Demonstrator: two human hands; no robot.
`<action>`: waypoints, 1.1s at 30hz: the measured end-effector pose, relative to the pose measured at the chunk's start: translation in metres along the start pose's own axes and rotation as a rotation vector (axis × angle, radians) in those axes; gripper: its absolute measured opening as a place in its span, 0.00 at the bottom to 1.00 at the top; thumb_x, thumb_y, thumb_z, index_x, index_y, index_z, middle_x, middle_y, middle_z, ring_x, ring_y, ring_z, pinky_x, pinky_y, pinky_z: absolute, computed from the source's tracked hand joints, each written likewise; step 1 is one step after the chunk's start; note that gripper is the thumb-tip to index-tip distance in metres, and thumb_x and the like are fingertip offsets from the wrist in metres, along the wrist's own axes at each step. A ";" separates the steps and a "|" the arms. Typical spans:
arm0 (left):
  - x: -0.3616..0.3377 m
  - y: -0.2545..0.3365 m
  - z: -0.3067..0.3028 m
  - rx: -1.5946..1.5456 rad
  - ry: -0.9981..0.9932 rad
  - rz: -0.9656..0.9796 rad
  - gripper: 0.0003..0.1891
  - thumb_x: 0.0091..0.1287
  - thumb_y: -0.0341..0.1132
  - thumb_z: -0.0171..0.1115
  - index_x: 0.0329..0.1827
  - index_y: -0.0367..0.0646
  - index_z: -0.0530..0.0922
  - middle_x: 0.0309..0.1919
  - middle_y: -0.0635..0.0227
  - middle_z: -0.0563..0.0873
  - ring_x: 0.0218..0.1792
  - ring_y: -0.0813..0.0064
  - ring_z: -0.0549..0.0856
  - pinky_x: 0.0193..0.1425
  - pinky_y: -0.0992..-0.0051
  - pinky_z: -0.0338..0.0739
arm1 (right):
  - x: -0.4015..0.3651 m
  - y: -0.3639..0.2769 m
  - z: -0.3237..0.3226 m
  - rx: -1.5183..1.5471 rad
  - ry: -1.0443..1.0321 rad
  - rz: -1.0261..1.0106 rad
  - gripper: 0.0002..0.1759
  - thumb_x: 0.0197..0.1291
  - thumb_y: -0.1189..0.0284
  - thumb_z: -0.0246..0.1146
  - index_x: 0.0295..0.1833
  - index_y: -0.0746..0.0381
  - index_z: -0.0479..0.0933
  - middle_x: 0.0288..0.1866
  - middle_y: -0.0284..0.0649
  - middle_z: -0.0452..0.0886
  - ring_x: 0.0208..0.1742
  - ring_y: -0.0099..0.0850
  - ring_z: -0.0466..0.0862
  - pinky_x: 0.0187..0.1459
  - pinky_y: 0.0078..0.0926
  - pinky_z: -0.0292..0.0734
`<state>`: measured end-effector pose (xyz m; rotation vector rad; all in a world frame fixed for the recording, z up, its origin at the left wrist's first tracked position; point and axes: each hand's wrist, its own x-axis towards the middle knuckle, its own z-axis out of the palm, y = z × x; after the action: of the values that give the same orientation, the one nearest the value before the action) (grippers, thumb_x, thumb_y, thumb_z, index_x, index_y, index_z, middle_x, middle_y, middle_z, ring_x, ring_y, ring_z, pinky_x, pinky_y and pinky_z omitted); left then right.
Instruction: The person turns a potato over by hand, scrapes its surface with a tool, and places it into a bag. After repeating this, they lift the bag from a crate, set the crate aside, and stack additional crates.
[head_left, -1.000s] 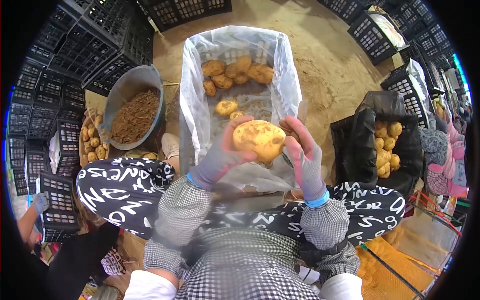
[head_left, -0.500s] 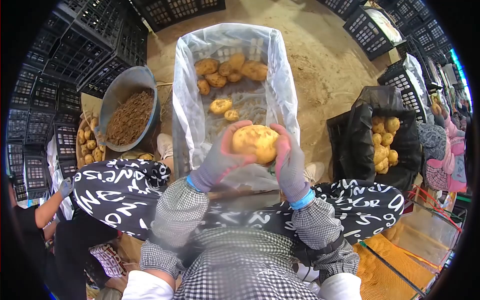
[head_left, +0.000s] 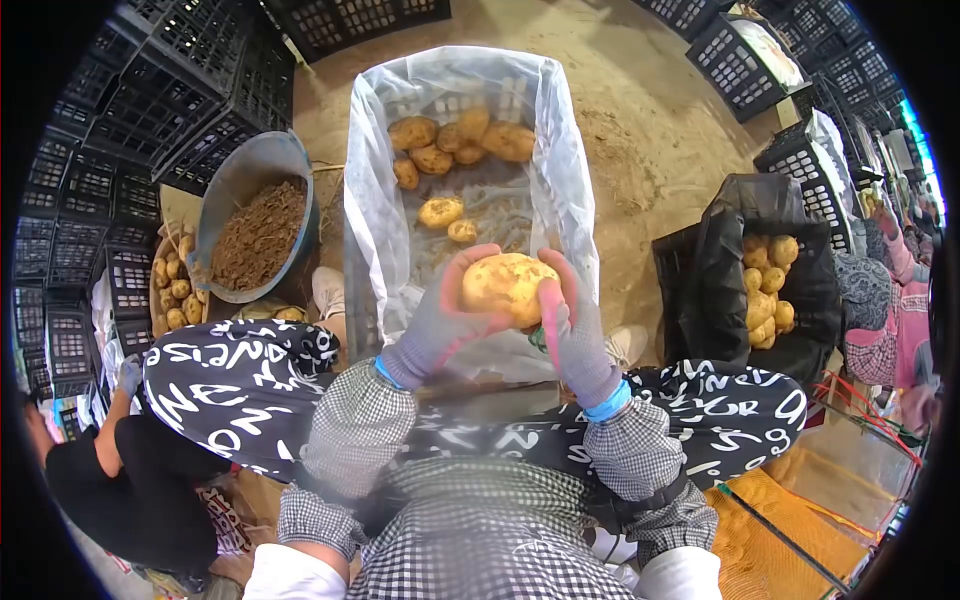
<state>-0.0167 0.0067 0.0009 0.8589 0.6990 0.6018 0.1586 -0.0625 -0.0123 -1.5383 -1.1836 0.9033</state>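
Note:
A large yellow potato is held between my two gloved hands, above the near end of a crate lined with clear plastic. My left hand wraps its fingers and thumb around the potato's left side. On the right side, my right hand grips it, thumb pressed on the potato's face. Inside the lined crate, several brown potatoes lie at the far end. Two smaller yellow potatoes, one of them a cut-looking or patchy potato, rest closer to my hands.
A blue-grey tub of soil stands left, beside a container of potatoes. To the right, a black-lined crate holds several potatoes. Stacked black crates rise at the upper left. Other people sit at both edges, including a dark-clothed person.
My right thumb has moved onto the potato's face, and the potato has turned slightly in my hands. The person at lower left has shifted to the right.

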 end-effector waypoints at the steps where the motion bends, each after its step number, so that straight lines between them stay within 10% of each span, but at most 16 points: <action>1: 0.000 -0.001 -0.001 -0.005 -0.003 -0.006 0.41 0.55 0.20 0.71 0.72 0.41 0.59 0.61 0.63 0.73 0.60 0.72 0.77 0.63 0.73 0.76 | 0.000 0.000 0.001 -0.019 0.019 -0.037 0.25 0.73 0.64 0.50 0.67 0.69 0.67 0.56 0.45 0.76 0.55 0.28 0.75 0.57 0.26 0.71; 11: 0.000 -0.007 -0.001 0.028 -0.001 -0.007 0.43 0.54 0.24 0.74 0.72 0.46 0.60 0.60 0.65 0.75 0.56 0.73 0.79 0.55 0.76 0.79 | 0.005 0.003 -0.005 -0.253 -0.041 0.010 0.24 0.67 0.72 0.49 0.67 0.71 0.67 0.56 0.51 0.78 0.54 0.30 0.79 0.53 0.27 0.76; 20: 0.001 -0.001 -0.005 -0.008 0.038 0.033 0.41 0.57 0.27 0.73 0.72 0.44 0.58 0.62 0.62 0.73 0.63 0.70 0.76 0.65 0.70 0.74 | 0.013 -0.025 -0.017 0.380 -0.083 0.404 0.26 0.66 0.72 0.56 0.68 0.69 0.67 0.62 0.44 0.75 0.59 0.27 0.78 0.53 0.25 0.80; 23: -0.004 0.002 -0.001 -0.079 -0.008 -0.050 0.41 0.57 0.28 0.72 0.73 0.44 0.58 0.63 0.63 0.73 0.63 0.69 0.76 0.66 0.70 0.73 | 0.012 -0.022 -0.019 0.365 -0.214 0.108 0.26 0.68 0.68 0.57 0.68 0.68 0.68 0.62 0.42 0.75 0.58 0.24 0.78 0.53 0.20 0.77; 33: -0.006 -0.002 0.004 -0.077 -0.092 -0.118 0.40 0.57 0.24 0.72 0.71 0.44 0.61 0.63 0.64 0.73 0.64 0.70 0.75 0.66 0.67 0.74 | 0.010 -0.006 -0.022 0.383 -0.058 0.261 0.20 0.70 0.63 0.58 0.55 0.69 0.78 0.48 0.38 0.82 0.50 0.23 0.79 0.55 0.21 0.74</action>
<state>-0.0165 -0.0004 0.0030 0.7640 0.6345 0.4777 0.1800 -0.0579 -0.0011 -1.3741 -0.7988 1.2741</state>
